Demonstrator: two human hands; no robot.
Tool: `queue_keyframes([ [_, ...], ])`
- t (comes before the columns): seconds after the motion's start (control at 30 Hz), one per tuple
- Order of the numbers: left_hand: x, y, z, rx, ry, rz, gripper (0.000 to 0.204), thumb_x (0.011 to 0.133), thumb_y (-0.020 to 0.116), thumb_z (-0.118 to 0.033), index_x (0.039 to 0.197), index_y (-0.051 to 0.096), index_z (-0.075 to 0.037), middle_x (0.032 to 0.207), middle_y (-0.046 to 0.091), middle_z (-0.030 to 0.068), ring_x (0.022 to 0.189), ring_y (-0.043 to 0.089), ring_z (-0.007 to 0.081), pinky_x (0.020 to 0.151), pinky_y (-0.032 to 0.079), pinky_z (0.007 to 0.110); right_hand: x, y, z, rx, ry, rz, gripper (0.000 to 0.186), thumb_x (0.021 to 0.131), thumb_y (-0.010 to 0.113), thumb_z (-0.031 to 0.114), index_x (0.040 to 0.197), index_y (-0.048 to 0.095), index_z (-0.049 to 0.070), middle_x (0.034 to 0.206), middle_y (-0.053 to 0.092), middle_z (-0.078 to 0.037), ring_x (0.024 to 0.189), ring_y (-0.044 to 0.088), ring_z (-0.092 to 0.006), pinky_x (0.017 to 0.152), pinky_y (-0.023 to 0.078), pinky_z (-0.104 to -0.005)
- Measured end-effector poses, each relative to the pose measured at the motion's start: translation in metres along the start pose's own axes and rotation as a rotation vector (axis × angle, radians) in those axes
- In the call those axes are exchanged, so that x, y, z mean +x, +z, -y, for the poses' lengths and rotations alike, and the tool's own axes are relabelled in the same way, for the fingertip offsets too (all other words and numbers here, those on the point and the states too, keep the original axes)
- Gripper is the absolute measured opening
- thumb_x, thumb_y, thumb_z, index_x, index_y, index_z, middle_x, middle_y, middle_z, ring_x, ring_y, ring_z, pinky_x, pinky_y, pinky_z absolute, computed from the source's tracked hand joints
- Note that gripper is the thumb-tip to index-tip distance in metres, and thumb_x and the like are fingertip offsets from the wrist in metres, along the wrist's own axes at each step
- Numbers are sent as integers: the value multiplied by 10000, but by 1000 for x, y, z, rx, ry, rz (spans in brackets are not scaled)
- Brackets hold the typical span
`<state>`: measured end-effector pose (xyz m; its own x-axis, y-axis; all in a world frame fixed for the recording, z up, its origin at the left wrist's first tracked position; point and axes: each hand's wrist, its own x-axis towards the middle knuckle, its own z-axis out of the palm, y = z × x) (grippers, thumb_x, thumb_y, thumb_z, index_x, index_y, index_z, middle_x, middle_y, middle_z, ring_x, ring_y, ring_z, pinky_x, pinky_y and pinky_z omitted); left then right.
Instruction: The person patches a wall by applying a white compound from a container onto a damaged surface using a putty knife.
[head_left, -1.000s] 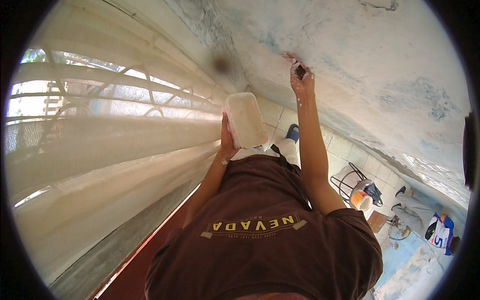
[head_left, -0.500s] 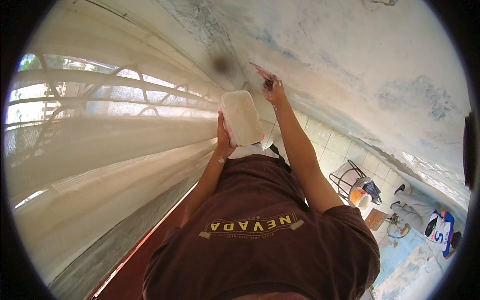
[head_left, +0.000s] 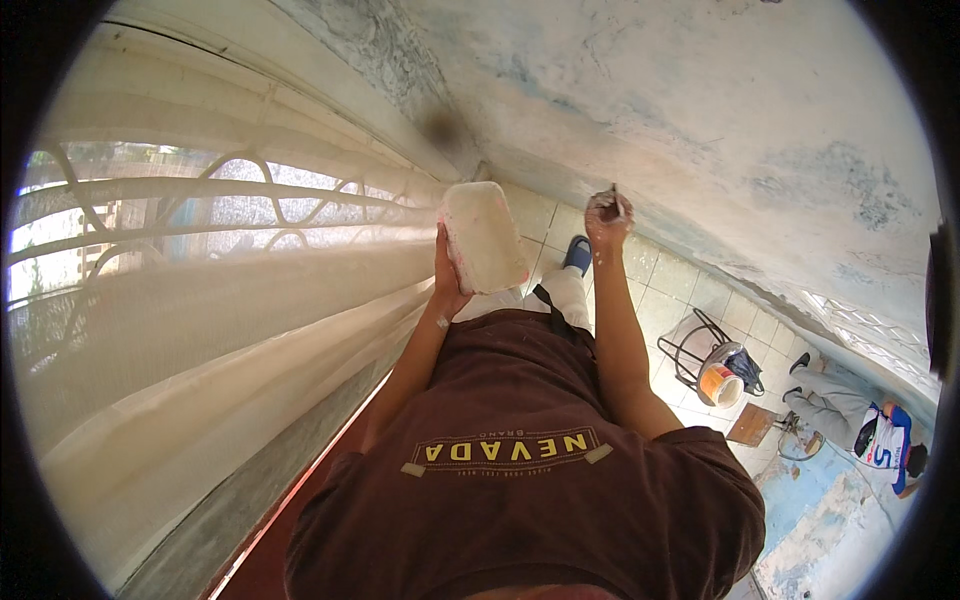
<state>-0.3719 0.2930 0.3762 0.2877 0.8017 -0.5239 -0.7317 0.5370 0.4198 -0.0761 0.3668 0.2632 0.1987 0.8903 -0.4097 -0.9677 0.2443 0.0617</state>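
Observation:
My left hand (head_left: 448,272) is closed on the side of a shallow, cream-coloured rectangular tub (head_left: 521,270) with rounded corners and pinkish smears along its edge. The tub is held in front of my waist, beside the curtain. My right hand (head_left: 607,232), spotted with white, is raised near the wall on the right. Its fingers are wrapped around what looks like a putty knife (head_left: 618,204), seen nearly edge-on with its thin end pointing up. The patchy white and blue-grey wall (head_left: 690,150) lies just beyond that hand.
A sheer curtain (head_left: 240,290) hangs at a grilled window on my left. On the tiled floor (head_left: 655,290) are a black-framed stool (head_left: 690,350), an orange and white bucket (head_left: 720,384) and a brown board (head_left: 752,425). Another person (head_left: 880,440) is at the far right. My sandalled foot (head_left: 578,255) shows below.
My right hand has moved right and back toward me, and the tool has turned from pointing up-left to nearly upright. My left hand still holds the tub in the same place.

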Motion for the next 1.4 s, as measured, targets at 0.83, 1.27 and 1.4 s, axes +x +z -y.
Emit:
queue_keyframes([
  [0.83,-17,-9,-6,-6,53,-72,725,958,326,-645,1463,329,-125,1408,460,121,1255,507,290,1027,451,482,5,5,-92,-660,66,-154,243,940,535,159,1145,574,35,1074,615,-103,938,630,-242,780,542,-308],
  [1.27,-13,-12,-8,-74,25,-18,722,952,357,-645,1461,348,-133,1404,472,95,1264,495,268,1046,428,443,-10,190,-128,-370,189,59,299,980,431,106,1213,521,-59,1219,592,-181,1136,559,-246,921,506,-285],
  [1.4,-10,5,-10,-46,42,-24,727,948,355,-653,1462,350,-138,1406,471,96,1265,494,274,1044,430,443,-48,181,-79,-699,-322,310,240,932,452,25,1125,560,-69,1230,586,-222,986,619,-214,838,543,-293],
])
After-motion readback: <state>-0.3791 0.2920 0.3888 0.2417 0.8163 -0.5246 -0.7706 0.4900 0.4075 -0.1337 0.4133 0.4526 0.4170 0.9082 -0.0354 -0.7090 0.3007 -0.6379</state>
